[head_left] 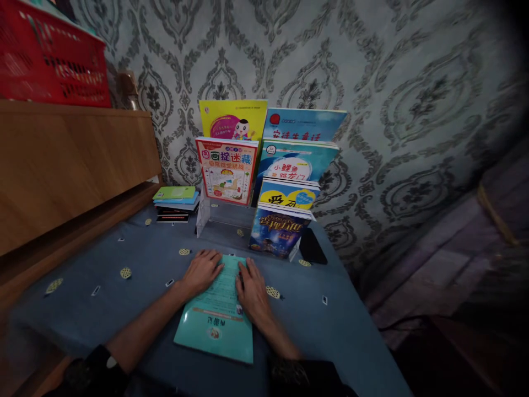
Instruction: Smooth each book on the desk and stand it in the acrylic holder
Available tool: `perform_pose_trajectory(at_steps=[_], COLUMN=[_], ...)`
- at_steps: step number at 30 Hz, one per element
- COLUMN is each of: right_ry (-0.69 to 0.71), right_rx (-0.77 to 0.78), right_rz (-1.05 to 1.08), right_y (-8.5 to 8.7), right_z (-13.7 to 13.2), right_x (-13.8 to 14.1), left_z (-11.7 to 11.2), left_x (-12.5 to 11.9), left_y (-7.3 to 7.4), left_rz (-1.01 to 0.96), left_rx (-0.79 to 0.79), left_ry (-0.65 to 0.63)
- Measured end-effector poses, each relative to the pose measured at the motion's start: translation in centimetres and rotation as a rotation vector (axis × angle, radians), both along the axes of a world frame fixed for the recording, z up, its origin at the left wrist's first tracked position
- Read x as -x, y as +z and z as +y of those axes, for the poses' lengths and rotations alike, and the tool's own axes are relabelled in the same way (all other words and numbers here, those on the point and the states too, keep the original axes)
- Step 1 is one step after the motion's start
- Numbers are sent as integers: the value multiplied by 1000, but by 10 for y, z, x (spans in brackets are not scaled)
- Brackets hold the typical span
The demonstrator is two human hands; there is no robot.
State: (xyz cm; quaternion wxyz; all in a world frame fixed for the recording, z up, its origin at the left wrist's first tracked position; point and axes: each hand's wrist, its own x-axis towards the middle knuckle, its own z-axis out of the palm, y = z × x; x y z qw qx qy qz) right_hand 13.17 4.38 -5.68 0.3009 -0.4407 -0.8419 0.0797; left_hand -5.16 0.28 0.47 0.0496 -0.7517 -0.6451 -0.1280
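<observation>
A teal paperback book (219,314) lies on the blue patterned cloth, its back cover up and its printing upside down to me. My left hand (202,273) rests at its upper left edge, fingers stretched out with their tips on the cover. Along the upper right edge lies my right hand (252,289), its fingers extended and slightly apart. Neither hand visibly wraps round the book. Just beyond them stands a clear display rack (225,219) with books in tiers, among them a red-bordered picture book (227,171) and a dark blue book (276,231).
At the rack's left lies a small stack of books (176,198). A black phone-like slab (313,246) sits behind its right side. The wooden cabinet (74,165) at left carries a red basket (53,60). Patterned wallpaper (314,66) covers the wall behind; a curtain hangs at right.
</observation>
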Motion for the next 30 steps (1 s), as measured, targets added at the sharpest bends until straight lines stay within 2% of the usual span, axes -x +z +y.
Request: perform_pose_trajectory(at_steps=[9, 20, 30], right_ry=[10, 39, 55], right_rx=[-17, -10, 35], right_rz=[39, 4, -9], right_y=[-9, -5, -4], right_z=[3, 6, 8], right_x=[-3, -7, -8], left_z=[8, 4, 7], left_x=[-2, 7, 5], left_y=[4, -5, -19], left_rz=[4, -59, -71], left_rx=[38, 1, 9], left_ry=[2, -80, -50])
